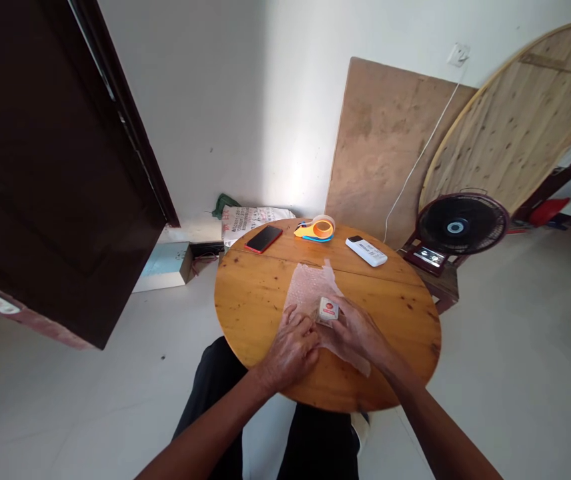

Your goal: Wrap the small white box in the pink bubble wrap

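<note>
A sheet of bubble wrap (301,285) lies across the middle of the round wooden table (250,293). On it stands a small white box (329,309) with red print on its top. My right hand (358,328) grips this box from the right, fingers at its far edge and thumb at the near side. Just left of the box, my left hand (293,343) rests on the wrap with its fingers curled and closed on the near edge. The left fingertips are partly hidden.
Along the table's far side lie a red-edged phone (263,239), an orange tape dispenser (318,229) and a white handheld device (366,251). A fan (454,227) stands to the right. A dark door (55,147) is at left; boards (390,140) lean on the wall.
</note>
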`<state>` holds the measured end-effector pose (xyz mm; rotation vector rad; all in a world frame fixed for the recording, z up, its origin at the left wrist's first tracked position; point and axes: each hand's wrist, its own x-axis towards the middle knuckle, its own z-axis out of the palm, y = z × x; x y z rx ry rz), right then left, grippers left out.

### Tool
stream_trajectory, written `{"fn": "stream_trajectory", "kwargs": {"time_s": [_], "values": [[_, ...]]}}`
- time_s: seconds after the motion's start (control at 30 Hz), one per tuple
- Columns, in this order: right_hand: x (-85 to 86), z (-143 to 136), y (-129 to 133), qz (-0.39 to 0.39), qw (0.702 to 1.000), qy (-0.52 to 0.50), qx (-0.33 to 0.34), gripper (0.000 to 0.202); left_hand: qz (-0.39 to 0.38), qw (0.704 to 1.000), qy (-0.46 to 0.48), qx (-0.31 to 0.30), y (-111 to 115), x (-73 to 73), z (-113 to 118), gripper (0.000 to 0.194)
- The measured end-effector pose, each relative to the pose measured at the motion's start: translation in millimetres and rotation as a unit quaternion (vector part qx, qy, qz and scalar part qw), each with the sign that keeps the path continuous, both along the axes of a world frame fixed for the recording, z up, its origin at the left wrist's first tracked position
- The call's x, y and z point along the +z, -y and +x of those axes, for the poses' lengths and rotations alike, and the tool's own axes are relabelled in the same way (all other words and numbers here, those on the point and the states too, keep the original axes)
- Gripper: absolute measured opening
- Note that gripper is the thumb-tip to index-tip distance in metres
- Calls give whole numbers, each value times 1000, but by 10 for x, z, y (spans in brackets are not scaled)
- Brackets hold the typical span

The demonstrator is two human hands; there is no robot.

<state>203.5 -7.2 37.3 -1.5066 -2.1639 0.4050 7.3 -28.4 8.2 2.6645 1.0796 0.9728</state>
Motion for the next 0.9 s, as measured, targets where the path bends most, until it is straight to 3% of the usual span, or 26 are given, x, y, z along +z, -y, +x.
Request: {"fn": "stream_trajectory", "kwargs": {"time_s": [0.27,0.53,0.9], "values": [[34,41,37,-22,997,-64,21,52,-11,1000,20,-6,-16,96,-12,13],[61,163,30,-117,969,-218,4,46,-94,993,68,9,-302,279,103,20],[34,249,-100,-147,962,-229,3,41,-187,968,167,-34,-556,106,233,11]]}}
